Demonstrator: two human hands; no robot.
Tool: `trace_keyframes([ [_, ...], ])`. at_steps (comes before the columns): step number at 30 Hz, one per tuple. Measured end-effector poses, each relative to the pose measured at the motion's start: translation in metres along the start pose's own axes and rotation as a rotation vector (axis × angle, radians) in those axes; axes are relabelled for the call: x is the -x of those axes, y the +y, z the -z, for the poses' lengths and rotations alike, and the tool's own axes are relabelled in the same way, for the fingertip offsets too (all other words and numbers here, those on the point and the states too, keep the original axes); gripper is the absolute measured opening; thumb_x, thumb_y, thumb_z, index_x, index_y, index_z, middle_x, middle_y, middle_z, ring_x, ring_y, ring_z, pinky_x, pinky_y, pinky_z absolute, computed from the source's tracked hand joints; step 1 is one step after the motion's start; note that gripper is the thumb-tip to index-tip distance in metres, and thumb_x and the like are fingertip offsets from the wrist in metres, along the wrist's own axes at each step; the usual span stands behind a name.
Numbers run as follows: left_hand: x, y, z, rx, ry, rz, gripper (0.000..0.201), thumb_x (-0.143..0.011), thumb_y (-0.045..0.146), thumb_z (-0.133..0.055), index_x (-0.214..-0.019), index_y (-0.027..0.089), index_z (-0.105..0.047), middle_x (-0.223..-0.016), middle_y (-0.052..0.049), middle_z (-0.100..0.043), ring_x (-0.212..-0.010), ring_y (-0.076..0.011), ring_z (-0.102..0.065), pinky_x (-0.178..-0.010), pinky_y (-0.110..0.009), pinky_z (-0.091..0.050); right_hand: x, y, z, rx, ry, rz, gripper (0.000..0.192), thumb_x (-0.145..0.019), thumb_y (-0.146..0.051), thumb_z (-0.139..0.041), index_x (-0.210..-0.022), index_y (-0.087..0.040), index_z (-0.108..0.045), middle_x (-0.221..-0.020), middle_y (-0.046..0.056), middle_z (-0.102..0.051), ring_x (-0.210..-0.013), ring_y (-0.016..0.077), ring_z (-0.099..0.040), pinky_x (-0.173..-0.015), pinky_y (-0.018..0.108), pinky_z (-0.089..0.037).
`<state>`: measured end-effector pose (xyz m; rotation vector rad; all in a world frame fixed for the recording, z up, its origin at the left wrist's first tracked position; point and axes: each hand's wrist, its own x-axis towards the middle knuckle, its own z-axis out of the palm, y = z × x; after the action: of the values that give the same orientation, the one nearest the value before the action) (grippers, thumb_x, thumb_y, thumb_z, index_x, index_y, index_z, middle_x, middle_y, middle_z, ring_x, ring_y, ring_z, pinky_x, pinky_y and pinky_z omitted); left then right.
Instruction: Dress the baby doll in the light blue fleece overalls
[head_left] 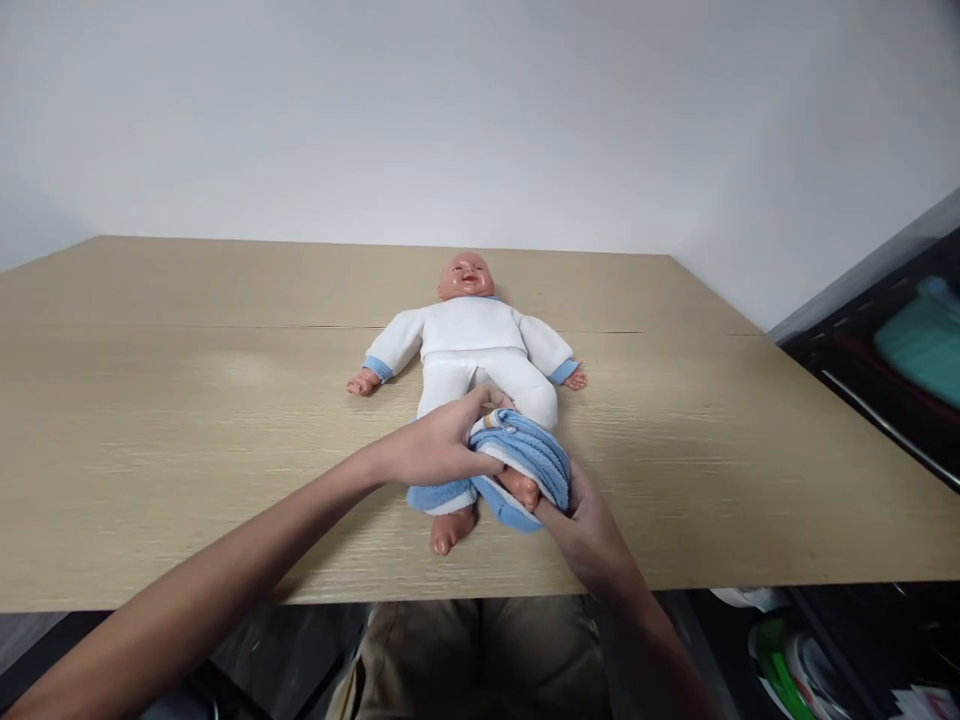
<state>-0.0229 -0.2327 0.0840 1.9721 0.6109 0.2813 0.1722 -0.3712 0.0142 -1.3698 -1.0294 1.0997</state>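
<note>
A baby doll (474, 325) lies face up on the table, its head away from me and its feet toward me. It wears a white top and white trousers (525, 385) with blue cuffs at the wrists. Bunched blue terry cloth (529, 445) with white edging surrounds the doll's foot on the right, whose toes poke out. My left hand (442, 440) grips the upper left side of this cloth, thumb near the foot. On the lower right side, my right hand (581, 525) is closed on its edge, fingers partly hidden. The doll's other foot (452, 530) sticks out below a blue cuff.
The wooden table (187, 420) reaches back to a pale wall (375, 120). At the right stands a dark shelf or case (847, 370) with a teal item (926, 340) in it. Below the table's front edge at the right are green and white items (784, 660).
</note>
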Motion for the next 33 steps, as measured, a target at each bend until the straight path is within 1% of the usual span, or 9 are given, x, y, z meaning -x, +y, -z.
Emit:
trace_keyframes([
  [3,0.003,-0.004,-0.001,0.000,0.039,-0.073,0.051,-0.092,0.031,-0.074,-0.137,0.021,-0.052,-0.124,-0.005,-0.067,-0.113,-0.0249,-0.066,-0.100,-0.036,-0.050,-0.013,-0.003,0.004,-0.041,0.015,0.081,0.043,-0.084,-0.026,-0.081,-0.118,-0.027,-0.055,-0.104,0.000,-0.072,-0.093,0.0194,-0.070,-0.084,0.030,-0.057],
  [6,0.003,-0.010,0.002,-0.050,0.041,-0.192,0.036,-0.097,0.030,-0.069,-0.129,0.020,-0.057,-0.119,-0.005,-0.068,-0.111,-0.0248,-0.065,-0.099,-0.036,-0.050,-0.030,-0.007,0.018,-0.009,-0.020,0.234,0.051,-0.085,-0.016,-0.076,-0.128,-0.030,-0.052,-0.114,-0.001,-0.069,-0.099,0.0176,-0.067,-0.088,0.028,-0.054],
  [9,0.006,-0.015,0.009,-0.206,0.039,-0.259,0.023,-0.102,0.037,-0.066,-0.118,0.021,-0.064,-0.119,-0.006,-0.067,-0.113,-0.0267,-0.061,-0.103,-0.039,-0.046,-0.046,-0.019,0.040,0.147,-0.221,0.244,0.048,-0.083,-0.011,-0.072,-0.127,-0.028,-0.061,-0.111,0.000,-0.069,-0.101,0.0195,-0.065,-0.090,0.030,-0.051],
  [13,0.018,-0.019,0.020,-0.405,0.084,-0.236,0.050,-0.089,0.060,-0.081,-0.116,0.022,-0.064,-0.114,-0.007,-0.066,-0.112,-0.0293,-0.054,-0.101,-0.041,-0.042,-0.063,-0.044,0.067,0.311,-0.487,0.227,0.037,-0.087,-0.026,-0.081,-0.122,-0.027,-0.067,-0.108,0.002,-0.067,-0.098,0.0231,-0.064,-0.085,0.032,-0.051],
  [16,0.028,-0.025,0.028,-0.425,0.100,-0.210,0.047,-0.088,0.062,-0.082,-0.107,0.022,-0.066,-0.107,-0.005,-0.065,-0.107,-0.0268,-0.053,-0.102,-0.041,-0.039,-0.078,-0.056,0.071,0.367,-0.578,0.239,0.029,-0.093,-0.045,-0.081,-0.109,-0.025,-0.070,-0.098,0.002,-0.063,-0.089,0.0213,-0.060,-0.077,0.031,-0.049],
  [20,0.030,-0.043,0.037,-0.169,0.278,-0.093,0.037,-0.097,0.056,-0.073,-0.102,0.020,-0.064,-0.091,0.000,-0.057,-0.085,-0.0178,-0.052,-0.079,-0.030,-0.041,-0.112,-0.057,0.056,0.315,-0.464,0.255,0.034,-0.100,-0.058,-0.071,-0.097,-0.024,-0.066,-0.082,-0.001,-0.054,-0.074,0.0171,-0.050,-0.065,0.029,-0.042],
  [24,0.025,-0.070,0.045,-0.011,0.431,-0.008,0.037,-0.095,0.053,-0.077,-0.097,0.019,-0.064,-0.085,0.002,-0.056,-0.078,-0.0147,-0.050,-0.071,-0.026,-0.038,-0.150,-0.039,0.034,0.280,-0.343,0.322,0.036,-0.100,-0.060,-0.069,-0.097,-0.024,-0.066,-0.085,-0.002,-0.055,-0.079,0.0172,-0.052,-0.073,0.029,-0.043],
  [30,0.026,-0.096,0.046,0.344,0.194,-0.001,0.036,-0.102,0.050,-0.067,-0.124,0.022,-0.071,-0.112,-0.008,-0.071,-0.111,-0.0261,-0.064,-0.105,-0.040,-0.050,-0.163,-0.001,0.026,0.129,-0.203,0.158,0.039,-0.099,-0.064,-0.067,-0.100,-0.024,-0.069,-0.098,0.001,-0.066,-0.095,0.0216,-0.060,-0.091,0.031,-0.049],
  [33,0.025,-0.100,0.039,0.439,0.242,0.005,0.038,-0.107,0.051,-0.060,-0.134,0.025,-0.067,-0.117,-0.009,-0.071,-0.115,-0.0257,-0.064,-0.106,-0.041,-0.051,-0.155,-0.004,0.033,0.165,-0.294,0.140,0.037,-0.101,-0.061,-0.065,-0.100,-0.024,-0.068,-0.097,0.000,-0.066,-0.096,0.0218,-0.060,-0.091,0.031,-0.048],
])
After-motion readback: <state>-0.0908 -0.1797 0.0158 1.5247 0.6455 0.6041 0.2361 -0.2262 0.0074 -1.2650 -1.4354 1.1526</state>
